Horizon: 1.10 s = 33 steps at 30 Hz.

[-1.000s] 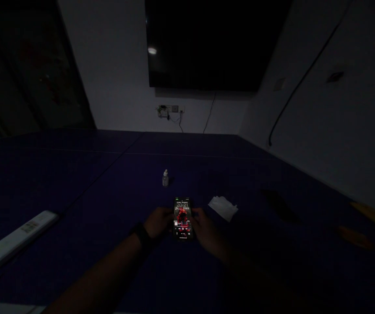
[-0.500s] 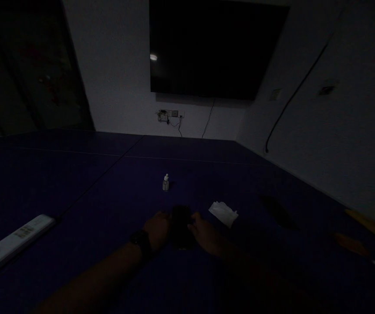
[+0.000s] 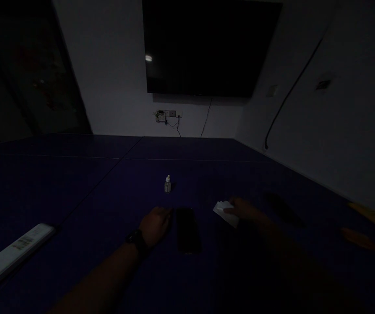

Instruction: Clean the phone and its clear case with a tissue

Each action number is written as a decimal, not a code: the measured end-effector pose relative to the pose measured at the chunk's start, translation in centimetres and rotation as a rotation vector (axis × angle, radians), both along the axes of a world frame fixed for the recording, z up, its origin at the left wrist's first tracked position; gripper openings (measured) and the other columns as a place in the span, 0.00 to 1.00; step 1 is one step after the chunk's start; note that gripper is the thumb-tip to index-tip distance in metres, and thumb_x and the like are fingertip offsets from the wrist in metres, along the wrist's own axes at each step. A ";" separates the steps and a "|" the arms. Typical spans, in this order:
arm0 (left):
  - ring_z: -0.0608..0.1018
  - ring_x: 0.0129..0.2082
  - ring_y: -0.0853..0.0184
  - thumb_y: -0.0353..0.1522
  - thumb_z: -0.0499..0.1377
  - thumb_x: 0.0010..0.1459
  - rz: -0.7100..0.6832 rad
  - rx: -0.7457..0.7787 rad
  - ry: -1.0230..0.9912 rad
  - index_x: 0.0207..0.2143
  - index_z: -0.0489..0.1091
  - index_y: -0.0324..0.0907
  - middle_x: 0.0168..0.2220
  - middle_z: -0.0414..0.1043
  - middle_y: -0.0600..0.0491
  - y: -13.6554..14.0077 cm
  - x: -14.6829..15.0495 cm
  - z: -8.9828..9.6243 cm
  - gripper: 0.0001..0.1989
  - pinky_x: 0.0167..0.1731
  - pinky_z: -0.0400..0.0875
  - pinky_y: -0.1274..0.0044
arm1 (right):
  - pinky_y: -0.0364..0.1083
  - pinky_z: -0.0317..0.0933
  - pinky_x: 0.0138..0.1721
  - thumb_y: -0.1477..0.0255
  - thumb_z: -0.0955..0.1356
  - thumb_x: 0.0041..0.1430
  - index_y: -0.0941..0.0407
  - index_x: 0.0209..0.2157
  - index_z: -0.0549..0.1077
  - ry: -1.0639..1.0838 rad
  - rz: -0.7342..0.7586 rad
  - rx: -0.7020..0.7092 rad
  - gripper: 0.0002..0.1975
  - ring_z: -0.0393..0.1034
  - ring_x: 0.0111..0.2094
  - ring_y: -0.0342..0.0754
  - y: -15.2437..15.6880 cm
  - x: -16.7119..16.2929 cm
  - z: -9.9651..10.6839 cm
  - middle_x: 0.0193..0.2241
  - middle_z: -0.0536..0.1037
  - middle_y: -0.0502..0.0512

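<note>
A black smartphone (image 3: 188, 230) lies flat on the dark blue surface. My left hand (image 3: 155, 226), with a dark watch at its wrist, rests just left of the phone. Its fingers stretch loosely towards the phone's upper edge and hold nothing. To the right of the phone lies a white folded tissue (image 3: 224, 213). My right hand (image 3: 239, 209) is closed on the tissue's right side, with the thumb over it. Beyond the phone stands a small clear dropper bottle (image 3: 167, 186) with a white top. The scene is very dark, so finger detail is faint.
A long white box (image 3: 17, 255) lies at the left. On the right are a dark flat item (image 3: 283, 209), an orange-brown object (image 3: 359, 239) with a white end, and a yellow strip (image 3: 373, 218) near the wall. A large screen (image 3: 210, 48) hangs ahead.
Both hands have come off the phone, which now lies on the surface. My right hand has moved right and taken hold of the tissue. My left hand has shifted slightly left.
</note>
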<state>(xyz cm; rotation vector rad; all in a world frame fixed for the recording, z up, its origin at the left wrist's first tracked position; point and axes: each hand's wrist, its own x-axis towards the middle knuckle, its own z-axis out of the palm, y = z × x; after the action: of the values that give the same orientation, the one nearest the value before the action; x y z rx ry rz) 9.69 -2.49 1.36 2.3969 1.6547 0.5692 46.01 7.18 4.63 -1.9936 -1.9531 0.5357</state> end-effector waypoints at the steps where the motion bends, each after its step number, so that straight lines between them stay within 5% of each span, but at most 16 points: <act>1: 0.76 0.45 0.59 0.34 0.46 0.69 0.007 0.002 -0.027 0.57 0.70 0.43 0.43 0.77 0.46 0.4 -0.3 0.0 0.20 0.48 0.70 0.69 | 0.54 0.66 0.41 0.70 0.76 0.46 0.58 0.33 0.78 0.032 0.011 -0.024 0.11 0.76 0.41 0.63 0.2 0.2 -0.3 0.36 0.81 0.66; 6: 0.77 0.48 0.60 0.32 0.46 0.68 0.041 -0.007 -0.189 0.53 0.74 0.42 0.47 0.78 0.47 1.8 -1.4 -0.5 0.20 0.51 0.69 0.70 | 0.47 0.68 0.31 0.68 0.73 0.52 0.57 0.33 0.77 0.286 0.074 -0.067 0.08 0.77 0.32 0.54 1.9 -2.1 -0.5 0.29 0.82 0.58; 11: 0.78 0.49 0.61 0.34 0.46 0.67 0.052 -0.015 -0.321 0.47 0.77 0.41 0.48 0.79 0.48 1.9 -1.7 -0.8 0.20 0.52 0.70 0.71 | 0.47 0.71 0.39 0.68 0.66 0.67 0.58 0.50 0.72 0.513 0.080 0.025 0.13 0.76 0.41 0.50 5.2 -8.8 0.0 0.45 0.79 0.61; 18: 0.80 0.46 0.62 0.34 0.46 0.67 0.054 0.015 -0.371 0.46 0.77 0.40 0.45 0.80 0.47 2.1 -1.9 -0.7 0.20 0.49 0.72 0.72 | 0.56 0.70 0.46 0.65 0.68 0.67 0.57 0.54 0.70 0.407 0.015 0.118 0.17 0.72 0.47 0.53 7.1 -15.0 -1.8 0.52 0.73 0.59; 23: 0.77 0.49 0.59 0.31 0.47 0.66 0.042 0.049 -0.277 0.48 0.76 0.41 0.46 0.79 0.47 2.0 -1.9 -0.8 0.18 0.54 0.68 0.66 | 0.56 0.62 0.55 0.69 0.66 0.67 0.59 0.52 0.72 0.236 0.094 0.247 0.14 0.69 0.52 0.55 4.2 -12.7 -2.1 0.51 0.73 0.64; 26: 0.74 0.54 0.57 0.32 0.53 0.63 0.005 0.065 -0.178 0.53 0.72 0.43 0.51 0.75 0.46 1.9 -1.6 -1.2 0.18 0.58 0.65 0.64 | 0.53 0.60 0.56 0.68 0.66 0.64 0.54 0.49 0.74 0.172 0.253 0.253 0.13 0.68 0.53 0.54 0.5 -11.3 -2.9 0.49 0.76 0.58; 33: 0.60 0.68 0.50 0.40 0.52 0.65 -0.054 0.063 0.056 0.64 0.61 0.40 0.66 0.59 0.41 1.7 -1.3 -2.6 0.27 0.65 0.53 0.58 | 0.61 0.49 0.59 0.58 0.72 0.55 0.53 0.60 0.65 0.052 0.371 0.277 0.34 0.59 0.61 0.62 -5.4 -11.3 -5.1 0.61 0.67 0.63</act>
<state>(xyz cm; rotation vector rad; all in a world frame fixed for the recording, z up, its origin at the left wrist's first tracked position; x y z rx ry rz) 8.43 -0.75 -1.24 2.5160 1.6117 0.5582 34.71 1.77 -0.49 -1.4476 -2.2374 0.3678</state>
